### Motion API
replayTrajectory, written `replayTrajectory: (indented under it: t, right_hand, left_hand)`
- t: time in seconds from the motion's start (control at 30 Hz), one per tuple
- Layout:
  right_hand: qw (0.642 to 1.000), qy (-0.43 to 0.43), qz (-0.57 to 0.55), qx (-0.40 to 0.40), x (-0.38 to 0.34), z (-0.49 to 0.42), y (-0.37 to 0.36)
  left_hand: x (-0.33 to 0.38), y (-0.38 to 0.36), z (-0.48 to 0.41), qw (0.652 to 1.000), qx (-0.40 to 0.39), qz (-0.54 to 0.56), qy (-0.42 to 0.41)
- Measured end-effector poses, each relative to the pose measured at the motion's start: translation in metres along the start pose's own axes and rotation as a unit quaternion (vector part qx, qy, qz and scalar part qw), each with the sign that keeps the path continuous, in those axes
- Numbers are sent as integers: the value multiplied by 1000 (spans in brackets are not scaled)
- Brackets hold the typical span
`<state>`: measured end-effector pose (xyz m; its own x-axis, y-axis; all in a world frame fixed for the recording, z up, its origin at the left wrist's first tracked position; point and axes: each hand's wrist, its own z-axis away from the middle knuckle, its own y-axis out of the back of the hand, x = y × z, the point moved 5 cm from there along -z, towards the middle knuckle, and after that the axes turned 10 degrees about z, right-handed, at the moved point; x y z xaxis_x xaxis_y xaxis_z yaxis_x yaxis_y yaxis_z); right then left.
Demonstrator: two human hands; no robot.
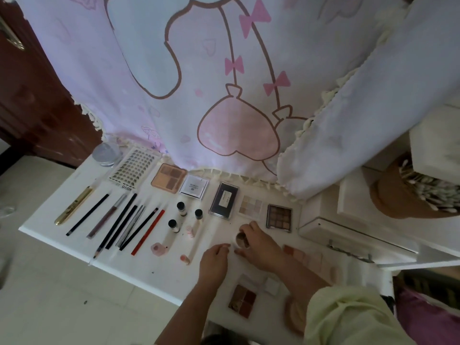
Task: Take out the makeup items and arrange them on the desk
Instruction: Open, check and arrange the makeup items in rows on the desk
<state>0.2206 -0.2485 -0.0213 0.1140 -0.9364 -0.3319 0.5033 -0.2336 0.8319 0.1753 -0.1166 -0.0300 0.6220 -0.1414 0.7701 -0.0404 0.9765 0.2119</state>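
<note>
Toward the near edge of the white counter [161, 275], right of its middle, the right grip [258, 245] curls its fingers round a small round pot [241, 238] with a brown top; whether the pot rests on the counter or is held just off it cannot be told. The left grip [214, 262] lies just beside the pot on the left, fingers loosely bent, tips close to it; whether it pinches anything cannot be told. Along the back edge lie a clear round jar [105, 154] at the far-left corner, then a lash tray [134, 169], a peach four-pan palette [169, 179], a white square compact [194, 188], a black case [224, 201], a pale eyeshadow palette [251, 206] and a brown eyeshadow palette [278, 217]. Nearer the left edge a gold tube [73, 206] and a row of pencils [119, 220] lie side by side, slanted. Three black-capped bottles [181, 207] stand between the pencils and the black case. At the near edge, between the forearms, lies a dark four-pan palette [242, 300]
</note>
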Motion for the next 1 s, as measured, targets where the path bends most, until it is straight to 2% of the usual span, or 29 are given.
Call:
replayTrajectory:
  t: [0.17, 0.27, 0.4, 0.67, 0.87, 1.0]
  right_hand:
    - [994, -10, -107, 10, 5, 22, 9]
    - [987, 4, -159, 30, 1, 38, 18]
    - [985, 30, -166, 43, -6, 56, 31]
    - [981, 38, -180, 61, -8, 79, 40]
    - [979, 27, -193, 65, -8, 94, 44]
    - [971, 17, -226, 75, -8, 101, 56]
  left_hand:
    - [-2, -1, 9, 996, -25, 71, 55]
    - [2, -1, 16, 994, -34, 95, 49]
    - [10, 0, 31, 985, -68, 156, 40]
    - [17, -1, 54, 965, -165, 197, 56]
    - [18, -2, 66, 942, -197, 267, 56]
    - [26, -4, 70, 940, -201, 274, 43]
